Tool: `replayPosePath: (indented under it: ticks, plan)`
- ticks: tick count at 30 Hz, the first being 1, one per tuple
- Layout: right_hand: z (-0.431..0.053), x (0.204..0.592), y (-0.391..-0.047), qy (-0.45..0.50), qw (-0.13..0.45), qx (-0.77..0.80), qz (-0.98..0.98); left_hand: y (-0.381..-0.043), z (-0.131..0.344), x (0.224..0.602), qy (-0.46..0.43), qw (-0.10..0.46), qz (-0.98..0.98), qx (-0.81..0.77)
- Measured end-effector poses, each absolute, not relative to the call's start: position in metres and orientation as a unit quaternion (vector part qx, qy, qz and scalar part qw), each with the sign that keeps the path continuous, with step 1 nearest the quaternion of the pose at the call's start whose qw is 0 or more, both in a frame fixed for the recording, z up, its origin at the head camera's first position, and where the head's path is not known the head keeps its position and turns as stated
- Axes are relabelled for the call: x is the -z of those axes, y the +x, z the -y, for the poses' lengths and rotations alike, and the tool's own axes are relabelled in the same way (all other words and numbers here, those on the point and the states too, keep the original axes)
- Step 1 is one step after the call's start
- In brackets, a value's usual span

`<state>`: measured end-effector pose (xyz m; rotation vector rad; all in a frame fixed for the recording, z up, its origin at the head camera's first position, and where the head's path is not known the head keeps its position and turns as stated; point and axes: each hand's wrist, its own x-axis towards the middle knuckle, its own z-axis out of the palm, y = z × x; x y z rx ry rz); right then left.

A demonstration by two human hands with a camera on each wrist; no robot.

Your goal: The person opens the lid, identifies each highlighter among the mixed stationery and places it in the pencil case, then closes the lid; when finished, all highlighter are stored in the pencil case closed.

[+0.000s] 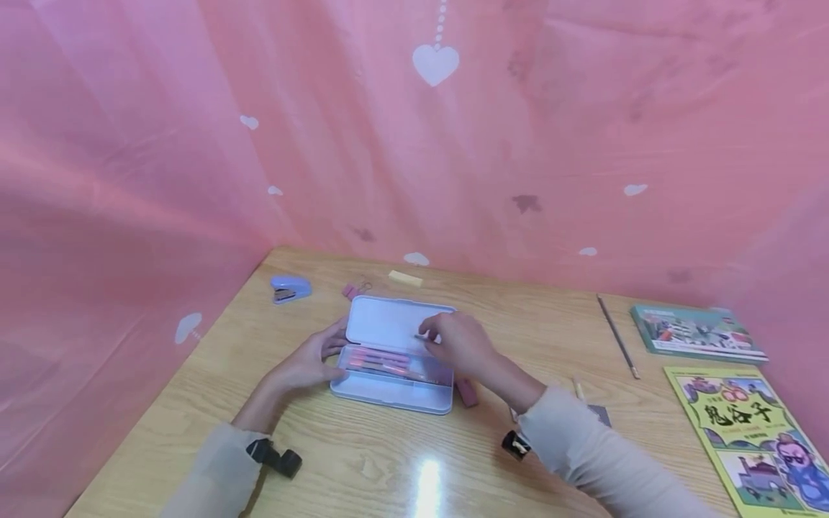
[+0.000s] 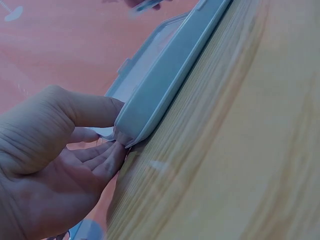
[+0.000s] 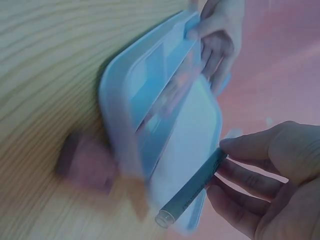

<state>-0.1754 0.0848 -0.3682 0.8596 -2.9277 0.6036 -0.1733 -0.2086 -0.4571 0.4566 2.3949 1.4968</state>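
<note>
A pale blue pencil case [image 1: 391,393] lies on the table with its lid raised behind it. Pink pens [image 1: 378,360] fill its long compartment. Around the case's left end is my left hand [image 1: 307,363], and the left wrist view has the thumb [image 2: 97,111] and fingers pinching that end. My right hand [image 1: 463,342] is over the right side of the lid. Between its thumb and fingers it pinches a slim grey-green pen-like tube [image 3: 192,189] with small print and a clear end, tilted above the case.
A pink block [image 1: 466,392] lies beside the case's right end. Behind are a blue stapler [image 1: 291,288] and a yellow strip [image 1: 406,278]. To the right lie a pencil [image 1: 618,337], a teal box [image 1: 696,332] and a yellow-green book [image 1: 719,424]. Pink cloth [image 1: 453,180] hangs behind the table.
</note>
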Motion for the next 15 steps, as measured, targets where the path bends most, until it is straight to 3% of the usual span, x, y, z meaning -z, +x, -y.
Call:
replayPosePath:
  ticks: [15]
  plan:
    - [-0.065,0.395,-0.176,0.323,-0.029,-0.261,0.909,-0.175,0.208,0.457,0.158,0.142,-0.827,-0.520]
